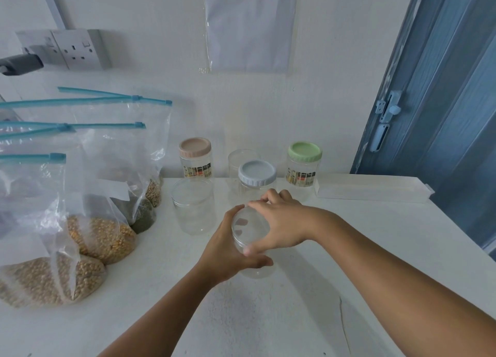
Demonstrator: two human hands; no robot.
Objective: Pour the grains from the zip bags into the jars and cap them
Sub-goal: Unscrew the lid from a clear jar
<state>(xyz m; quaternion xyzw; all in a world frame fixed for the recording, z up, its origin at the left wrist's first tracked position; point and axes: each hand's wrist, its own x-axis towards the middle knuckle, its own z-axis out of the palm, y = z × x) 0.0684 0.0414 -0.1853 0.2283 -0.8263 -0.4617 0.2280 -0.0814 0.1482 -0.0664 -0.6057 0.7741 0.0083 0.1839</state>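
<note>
a laminated sheet [251, 25] hangs on the far wall with small printed lines at its top, too blurred to read with any certainty. the pink-lidded jar [195, 158] and the green-lidded jar [304, 163] at the far edge of the bench [268, 316] each carry a coloured paper label with small pictures; the print on them is too small to make out.

near the middle of the bench the left hand [228, 252] wraps round the side of a clear jar [252, 254], thumb across its near face and fingers curled behind it, seen through the plastic. the right hand [279, 222] comes in from the right, forearm stretched across the bench, and its fingers [264, 199] and thumb grip the rim of the clear lid [249, 226] on top of that jar. i cannot tell whether the jar stands on the bench or is held just above it.

just beyond stand a grey-lidded jar [257, 181], a clear jar with a clear lid [193, 206] to the left, and another clear jar [239, 161] behind. at the left the zip bags [80, 195] with teal slider tops lean together, holding tan, yellow and dark green grains. a long white box [373, 189] lies at the far right, a double socket [77, 49] is on the wall at the far left, and a blue folding door [442, 88] closes the right side.
</note>
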